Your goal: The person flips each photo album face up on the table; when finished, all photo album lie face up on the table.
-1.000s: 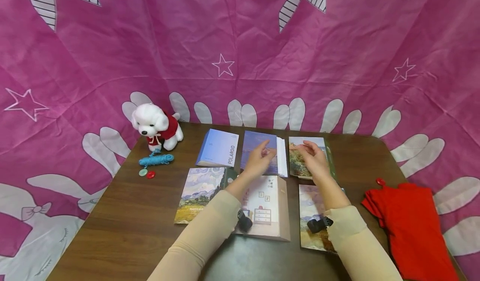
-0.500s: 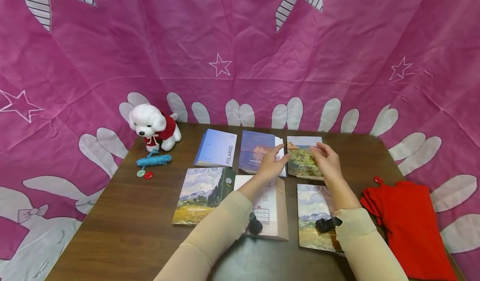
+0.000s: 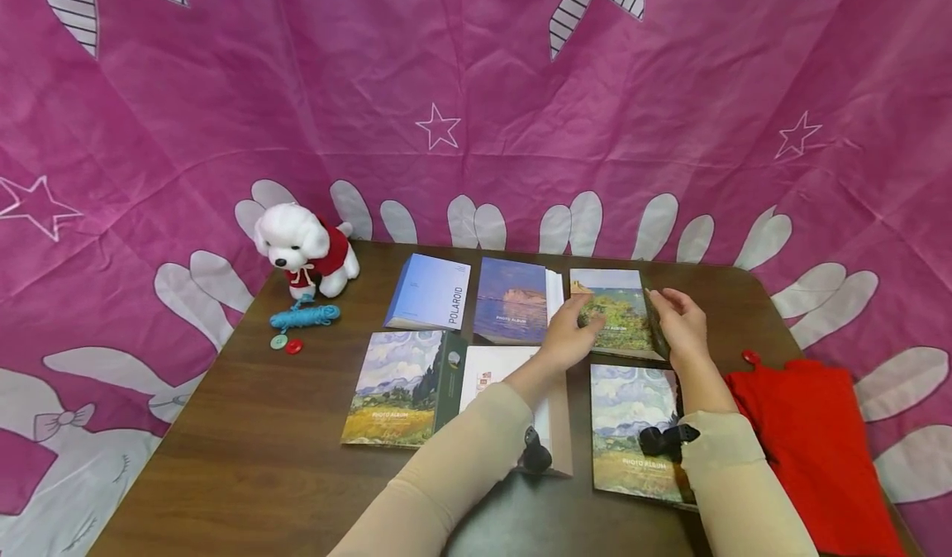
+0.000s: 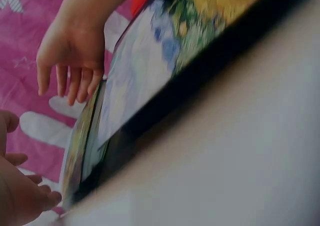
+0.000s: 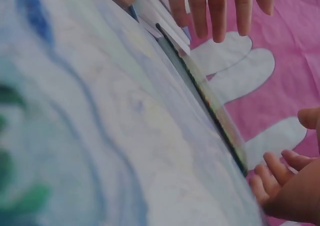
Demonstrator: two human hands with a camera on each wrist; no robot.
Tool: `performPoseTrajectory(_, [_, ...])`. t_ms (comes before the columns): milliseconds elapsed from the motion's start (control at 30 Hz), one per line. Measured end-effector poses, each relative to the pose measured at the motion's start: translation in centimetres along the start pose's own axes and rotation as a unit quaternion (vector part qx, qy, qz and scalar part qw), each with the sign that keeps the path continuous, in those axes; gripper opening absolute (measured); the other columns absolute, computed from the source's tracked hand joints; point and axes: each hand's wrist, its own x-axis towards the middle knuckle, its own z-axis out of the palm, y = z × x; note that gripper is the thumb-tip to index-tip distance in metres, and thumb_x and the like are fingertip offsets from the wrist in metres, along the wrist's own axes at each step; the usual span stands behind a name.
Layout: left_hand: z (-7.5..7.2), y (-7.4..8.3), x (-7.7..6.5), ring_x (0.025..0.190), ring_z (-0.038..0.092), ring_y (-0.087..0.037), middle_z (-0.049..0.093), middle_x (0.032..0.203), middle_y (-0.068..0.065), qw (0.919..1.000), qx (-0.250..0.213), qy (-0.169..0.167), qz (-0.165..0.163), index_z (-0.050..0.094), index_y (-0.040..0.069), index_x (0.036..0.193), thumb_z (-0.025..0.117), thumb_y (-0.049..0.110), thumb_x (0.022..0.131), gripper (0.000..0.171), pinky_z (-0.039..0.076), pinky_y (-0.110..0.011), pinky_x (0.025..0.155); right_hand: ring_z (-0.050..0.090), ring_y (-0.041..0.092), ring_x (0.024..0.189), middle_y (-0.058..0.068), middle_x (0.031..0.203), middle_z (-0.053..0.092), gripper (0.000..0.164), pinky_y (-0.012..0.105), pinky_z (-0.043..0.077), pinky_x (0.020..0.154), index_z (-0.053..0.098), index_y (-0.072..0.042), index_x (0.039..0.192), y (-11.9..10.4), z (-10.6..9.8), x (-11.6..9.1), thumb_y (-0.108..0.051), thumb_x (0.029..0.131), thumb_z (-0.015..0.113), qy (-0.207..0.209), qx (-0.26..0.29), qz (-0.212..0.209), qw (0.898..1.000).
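Note:
At the back right of the table lies a photo album with a painted garden cover, between my two hands. My left hand is at its left edge, fingers and thumb spread and overlapping the cover in the head view. My right hand is beside the dark spine, fingertips right at that edge. In the left wrist view the right hand has its fingers extended, with nothing in its palm. In front lies another photo album with a wheat field cover, partly behind my right wrist.
A purple photo album, a blue Polaroid album, a wheat field album and a white album lie leftward. Further left are a toy dog, blue cord and buttons. Red cloth lies right.
Both hands have moved to the right. The left went from over the purple album to the garden album's left edge; the right from over that album to its spine.

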Motion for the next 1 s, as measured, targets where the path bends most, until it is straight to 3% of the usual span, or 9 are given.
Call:
performPoseTrajectory(133, [1.0, 0.3, 0.1, 0.15, 0.028, -0.03, 0.026, 0.166, -0.008, 0.9997, -0.005, -0.005, -0.023, 0.038, 0.013, 0.157, 0.049, 0.043, 0.106, 0.061, 0.029, -0.051, 0.119, 0.03, 0.034, 0.145, 0.018, 0.158, 0.033, 0.072, 0.051, 0.025, 0.12, 0.033, -0.005, 0.157, 0.7, -0.7, 0.4, -0.047, 0.102, 0.055, -0.019, -0.034, 0.014, 0.999])
performPoseTrajectory(367, [1.4, 0.0, 0.4, 0.149, 0.03, -0.03, 0.026, 0.166, -0.007, 0.998, -0.005, 0.007, -0.062, 0.039, 0.016, 0.157, 0.051, 0.041, 0.105, 0.058, 0.03, -0.05, 0.119, 0.02, 0.043, 0.148, 0.024, 0.163, 0.021, 0.08, 0.061, 0.02, 0.119, 0.023, -0.002, 0.159, 1.0, -1.0, 0.6, -0.05, 0.102, 0.051, -0.097, -0.092, 0.018, 0.991])
performPoseTrajectory(467, [1.4, 0.0, 0.5, 0.15, 0.029, -0.03, 0.026, 0.166, -0.006, 0.997, -0.008, 0.007, -0.076, 0.039, 0.016, 0.157, 0.051, 0.042, 0.105, 0.06, 0.029, -0.051, 0.119, 0.02, 0.043, 0.149, 0.024, 0.164, 0.02, 0.081, 0.062, 0.021, 0.118, 0.023, -0.001, 0.159, 1.0, -1.0, 0.7, -0.051, 0.102, 0.051, -0.103, -0.101, 0.019, 0.989])
performPoseTrajectory(633, [1.7, 0.2, 0.4, 0.15, 0.028, -0.029, 0.028, 0.166, -0.002, 0.9921, -0.07, 0.006, -0.104, 0.038, 0.016, 0.157, 0.054, 0.043, 0.103, 0.062, 0.029, -0.052, 0.119, 0.019, 0.045, 0.149, 0.022, 0.165, 0.017, 0.08, 0.066, 0.022, 0.116, 0.026, -0.005, 0.16, 1.0, -1.0, 0.8, -0.055, 0.102, 0.049, -0.096, -0.094, 0.028, 0.991])
performPoseTrajectory(733, [2.1, 0.3, 0.2, 0.151, 0.027, -0.028, 0.029, 0.165, 0.0, 0.9892, -0.097, 0.004, -0.11, 0.039, 0.015, 0.157, 0.054, 0.043, 0.103, 0.062, 0.03, -0.051, 0.119, 0.016, 0.045, 0.15, 0.02, 0.166, 0.014, 0.081, 0.068, 0.021, 0.116, 0.027, -0.007, 0.16, 0.9, -1.0, 0.7, -0.059, 0.101, 0.047, -0.087, -0.063, 0.046, 0.993])
performPoseTrajectory(833, [2.3, 0.6, 0.0, 0.151, 0.027, -0.026, 0.029, 0.165, 0.0, 0.9894, -0.095, 0.001, -0.11, 0.039, 0.015, 0.157, 0.055, 0.042, 0.102, 0.063, 0.03, -0.049, 0.119, 0.017, 0.039, 0.151, 0.017, 0.167, 0.014, 0.082, 0.063, 0.019, 0.119, 0.028, -0.007, 0.16, 0.7, -1.1, 0.6, -0.06, 0.1, 0.046, -0.073, -0.016, 0.067, 0.995])
performPoseTrajectory(900, [2.4, 0.7, -0.1, 0.151, 0.027, -0.026, 0.029, 0.165, 0.0, 0.9893, -0.096, -0.002, -0.11, 0.04, 0.015, 0.157, 0.056, 0.042, 0.102, 0.064, 0.03, -0.049, 0.119, 0.036, 0.032, 0.142, 0.016, 0.161, 0.03, 0.078, 0.051, 0.033, 0.115, 0.035, -0.008, 0.157, 0.3, -1.2, 0.5, -0.058, 0.1, 0.05, -0.053, 0.007, 0.074, 0.996])
performPoseTrajectory(967, [2.5, 0.9, 0.0, 0.15, 0.029, -0.025, 0.031, 0.164, 0.001, 0.9884, -0.099, -0.005, -0.115, 0.041, 0.016, 0.156, 0.057, 0.043, 0.101, 0.064, 0.032, -0.048, 0.118, 0.057, 0.019, 0.115, 0.011, 0.139, 0.052, 0.066, 0.035, 0.046, 0.098, 0.048, -0.01, 0.148, -0.1, -1.4, 0.4, -0.053, 0.099, 0.057, -0.037, 0.023, 0.069, 0.997])
performPoseTrajectory(1000, [2.6, 1.0, 0.1, 0.149, 0.031, -0.025, 0.034, 0.163, 0.0, 0.9876, -0.104, -0.007, -0.118, 0.043, 0.016, 0.155, 0.058, 0.044, 0.1, 0.063, 0.033, -0.048, 0.117, 0.059, 0.012, 0.097, 0.006, 0.124, 0.059, 0.057, 0.028, 0.048, 0.084, 0.054, -0.011, 0.14, -0.4, -1.5, 0.4, -0.049, 0.098, 0.061, -0.031, 0.032, 0.064, 0.997])
